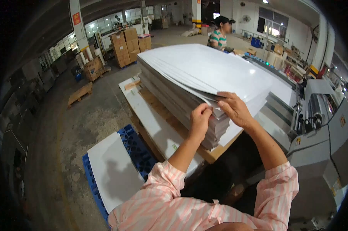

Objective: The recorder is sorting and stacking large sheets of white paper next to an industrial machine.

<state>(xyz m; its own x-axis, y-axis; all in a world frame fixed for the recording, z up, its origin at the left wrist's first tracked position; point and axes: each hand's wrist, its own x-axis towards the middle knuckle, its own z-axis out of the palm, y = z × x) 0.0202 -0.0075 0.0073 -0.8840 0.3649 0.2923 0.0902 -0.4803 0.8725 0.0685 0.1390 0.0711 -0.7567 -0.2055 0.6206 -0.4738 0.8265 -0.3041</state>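
Observation:
In front of me stands a tall stack of large white sheets (pixel 212 65) with greyish edges. Its top sheets are lifted and fanned apart along the near edge. My left hand (pixel 201 119) is closed in a pinch on sheet edges at the near corner. Just to its right, my right hand (pixel 235 109) grips the upper sheets, its thumb below and fingers above. How many sheets each hand holds cannot be made out. Under the stack lie a wooden board (pixel 154 97) and a white-topped platform (pixel 149 115).
A grey machine (pixel 316 138) stands close on the right. At lower left a blue pallet (pixel 137 152) bears white sheets (pixel 112 169). Cardboard boxes (pixel 122 50) and a wooden pallet (pixel 80 94) are farther left. Another person (pixel 219 36) is beyond the stack.

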